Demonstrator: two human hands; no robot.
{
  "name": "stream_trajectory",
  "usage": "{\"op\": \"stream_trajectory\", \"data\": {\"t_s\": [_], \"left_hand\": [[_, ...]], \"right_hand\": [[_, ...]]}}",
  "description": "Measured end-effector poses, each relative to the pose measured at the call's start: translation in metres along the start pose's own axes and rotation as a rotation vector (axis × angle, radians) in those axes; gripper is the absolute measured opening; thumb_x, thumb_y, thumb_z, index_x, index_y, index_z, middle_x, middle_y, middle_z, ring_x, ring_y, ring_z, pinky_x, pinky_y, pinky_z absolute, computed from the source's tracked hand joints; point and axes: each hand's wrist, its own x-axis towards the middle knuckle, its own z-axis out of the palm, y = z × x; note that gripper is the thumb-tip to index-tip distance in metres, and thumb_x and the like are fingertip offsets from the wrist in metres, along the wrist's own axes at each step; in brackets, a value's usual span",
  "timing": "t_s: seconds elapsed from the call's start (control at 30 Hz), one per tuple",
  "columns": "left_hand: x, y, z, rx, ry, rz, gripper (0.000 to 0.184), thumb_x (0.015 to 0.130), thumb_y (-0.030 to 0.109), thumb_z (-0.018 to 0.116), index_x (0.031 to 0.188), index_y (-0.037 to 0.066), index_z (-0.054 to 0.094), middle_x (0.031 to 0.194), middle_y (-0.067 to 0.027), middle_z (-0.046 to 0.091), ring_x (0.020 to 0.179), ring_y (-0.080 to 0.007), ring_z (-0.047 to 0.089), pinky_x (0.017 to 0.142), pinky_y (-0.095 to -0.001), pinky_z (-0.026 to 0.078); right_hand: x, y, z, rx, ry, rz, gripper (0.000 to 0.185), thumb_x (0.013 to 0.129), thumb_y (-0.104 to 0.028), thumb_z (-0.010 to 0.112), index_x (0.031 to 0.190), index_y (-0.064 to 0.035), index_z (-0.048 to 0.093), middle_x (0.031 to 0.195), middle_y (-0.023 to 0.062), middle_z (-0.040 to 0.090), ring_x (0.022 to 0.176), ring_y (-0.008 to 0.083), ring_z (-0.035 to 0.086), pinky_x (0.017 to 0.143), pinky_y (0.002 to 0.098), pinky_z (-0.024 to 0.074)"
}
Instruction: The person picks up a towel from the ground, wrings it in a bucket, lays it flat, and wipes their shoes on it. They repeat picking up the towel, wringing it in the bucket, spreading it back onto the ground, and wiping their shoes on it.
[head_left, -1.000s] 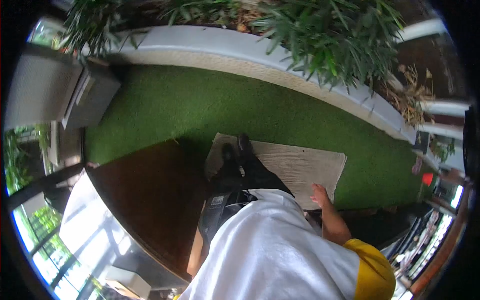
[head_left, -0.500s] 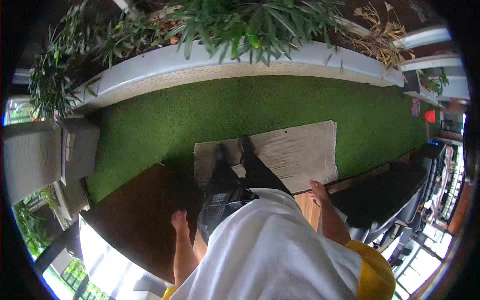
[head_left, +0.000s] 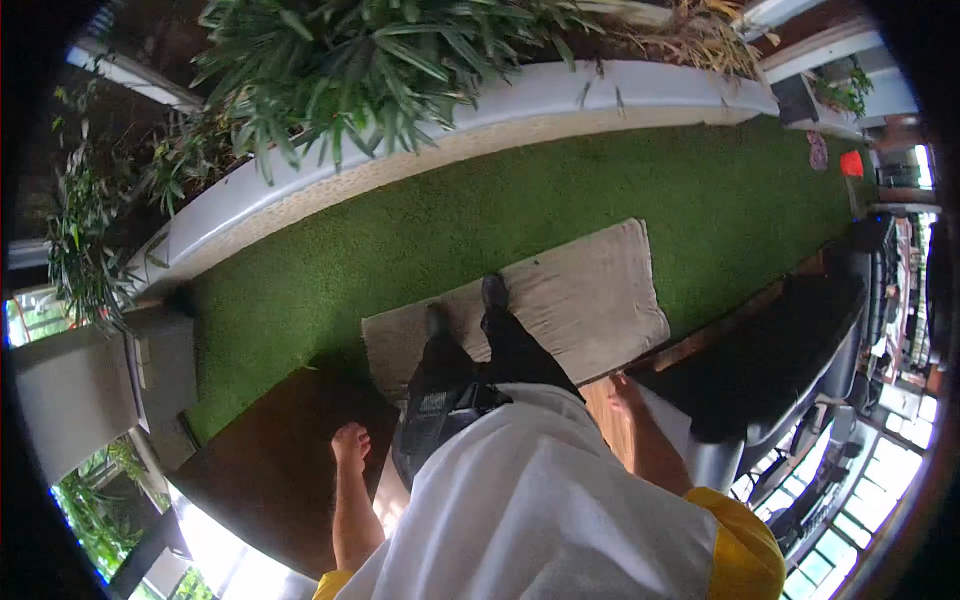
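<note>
My left hand [head_left: 351, 444] hangs at my left side over a dark brown panel [head_left: 275, 450], its fingers loosely curled and apart, holding nothing visible. On the other side, my right hand [head_left: 624, 393] is beside my hip near a strip of wood floor [head_left: 610, 420], fingers apart with nothing seen in them. Both feet, in dark shoes [head_left: 494, 291], stand on a beige mat [head_left: 585, 300] laid over green turf [head_left: 430, 230]. A black pouch [head_left: 435, 425] is at my waist.
A curved white planter wall [head_left: 520, 100] with leafy plants [head_left: 330, 70] runs across the top. Black furniture [head_left: 770, 350] stands at the right, a grey block [head_left: 165, 370] at the left. A red object [head_left: 851, 163] lies far right.
The view has turned, so the planter and mat sit at a new angle. My left hand has come into view from behind my body. More of the black furniture shows at the right.
</note>
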Motion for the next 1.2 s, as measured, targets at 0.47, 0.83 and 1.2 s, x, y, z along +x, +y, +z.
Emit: {"op": "stream_trajectory", "data": {"t_s": [0.47,0.83,1.2], "left_hand": [[-0.047,0.001,0.126,0.057,-0.069,-0.020,0.019,0.083,0.023,0.059,0.098,0.010,0.057,0.083,-0.0040,0.061,0.066,-0.0160,0.057,0.059,-0.0345,0.050],[-0.076,-0.001,0.224,0.050,-0.123,-0.046,0.013,0.085,0.021,0.056,0.090,0.009,0.055,0.078,-0.0047,0.058,0.064,-0.0159,0.056,0.056,-0.0317,0.048],[-0.106,0.004,0.332,0.134,-0.165,-0.051,0.011,0.085,0.022,0.056,0.084,0.012,0.056,0.072,-0.0021,0.057,0.059,-0.0157,0.055,0.052,-0.0308,0.047]], "right_hand": [[-0.003,-0.029,-0.114,0.373,0.051,0.347,0.049,0.088,-0.045,0.051,0.128,-0.0160,0.044,0.108,0.0099,0.058,0.080,0.0255,0.064,0.067,0.0382,0.0531],[0.034,-0.042,-0.195,0.364,0.040,0.297,0.057,0.089,-0.047,0.050,0.133,-0.0122,0.040,0.126,0.0119,0.050,0.092,0.0349,0.062,0.077,0.0449,0.0501],[0.067,-0.018,-0.280,0.423,0.111,0.272,0.057,0.086,-0.050,0.053,0.128,-0.0132,0.046,0.109,0.0092,0.058,0.078,0.0267,0.065,0.065,0.0396,0.0526]]}}
